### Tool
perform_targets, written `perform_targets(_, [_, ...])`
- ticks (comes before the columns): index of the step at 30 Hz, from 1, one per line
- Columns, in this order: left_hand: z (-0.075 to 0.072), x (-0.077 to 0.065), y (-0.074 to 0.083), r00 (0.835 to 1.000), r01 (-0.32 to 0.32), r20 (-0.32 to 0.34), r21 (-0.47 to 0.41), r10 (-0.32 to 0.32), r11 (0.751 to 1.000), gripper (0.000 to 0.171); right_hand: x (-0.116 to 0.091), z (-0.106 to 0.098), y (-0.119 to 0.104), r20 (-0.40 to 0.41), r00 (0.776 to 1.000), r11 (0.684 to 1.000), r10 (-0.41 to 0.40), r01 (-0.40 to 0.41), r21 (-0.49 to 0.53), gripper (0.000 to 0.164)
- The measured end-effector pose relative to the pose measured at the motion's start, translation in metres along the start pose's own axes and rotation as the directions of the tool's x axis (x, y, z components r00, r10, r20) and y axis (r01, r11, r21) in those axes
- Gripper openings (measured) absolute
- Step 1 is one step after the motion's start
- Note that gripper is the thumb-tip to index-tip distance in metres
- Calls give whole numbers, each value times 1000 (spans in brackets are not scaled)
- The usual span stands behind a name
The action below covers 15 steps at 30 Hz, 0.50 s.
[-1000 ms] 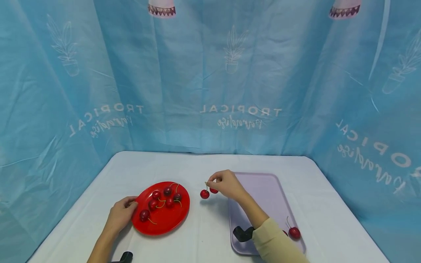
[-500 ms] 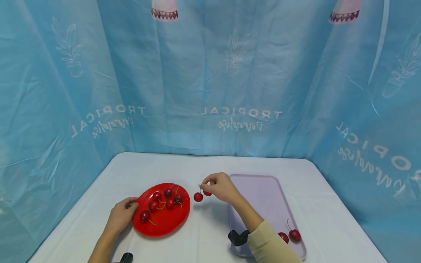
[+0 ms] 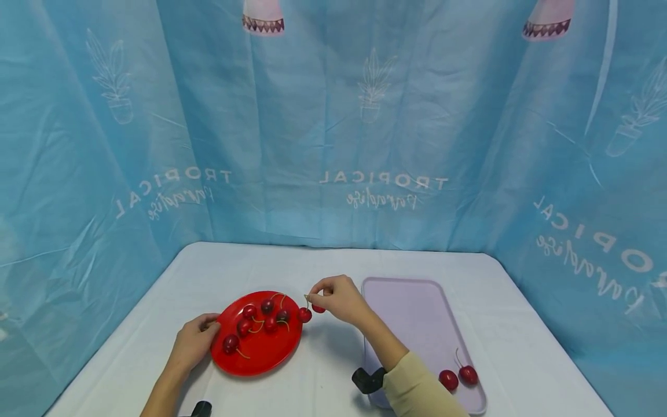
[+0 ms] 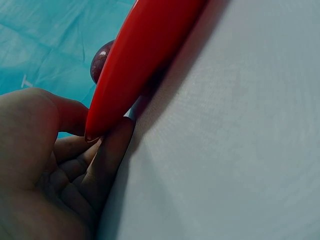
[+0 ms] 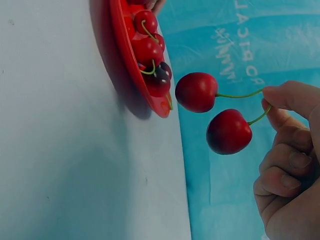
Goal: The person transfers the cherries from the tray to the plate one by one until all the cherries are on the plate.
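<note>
Right hand [image 3: 339, 297] pinches stems [image 5: 240, 96], two cherries [image 5: 229, 132] hanging below it, whole only in right wrist view; left hand [image 3: 195, 339] grips red plate [image 3: 272, 351], fingers [image 4: 112, 149] underneath per left wrist; white table [image 3: 324, 370] under hands, blue curtain [image 3: 292, 116] beyond

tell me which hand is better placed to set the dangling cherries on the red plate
Right, I'd judge. The right hand pinches two cherries by their stems, close to the edge of the red plate, while the left hand grips the plate's opposite side.
</note>
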<state>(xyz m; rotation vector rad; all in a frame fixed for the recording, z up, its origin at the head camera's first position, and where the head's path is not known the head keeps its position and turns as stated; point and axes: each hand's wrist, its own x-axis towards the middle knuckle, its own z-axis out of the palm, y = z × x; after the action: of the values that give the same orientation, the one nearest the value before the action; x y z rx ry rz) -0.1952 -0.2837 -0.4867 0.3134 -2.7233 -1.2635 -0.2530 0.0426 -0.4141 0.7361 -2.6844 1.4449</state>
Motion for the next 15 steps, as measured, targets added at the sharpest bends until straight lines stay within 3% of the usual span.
perform_targets(6, [1, 0, -2, 999, -36, -11, -2, 36, 999, 38, 1, 6, -1, 2, 1000, 1000, -1, 1, 9, 8])
perform_targets(15, [1, 2, -5, 999, -28, -14, -6, 28, 1000, 39, 5, 18, -1, 11, 1000, 1000, -21, 21, 16, 8])
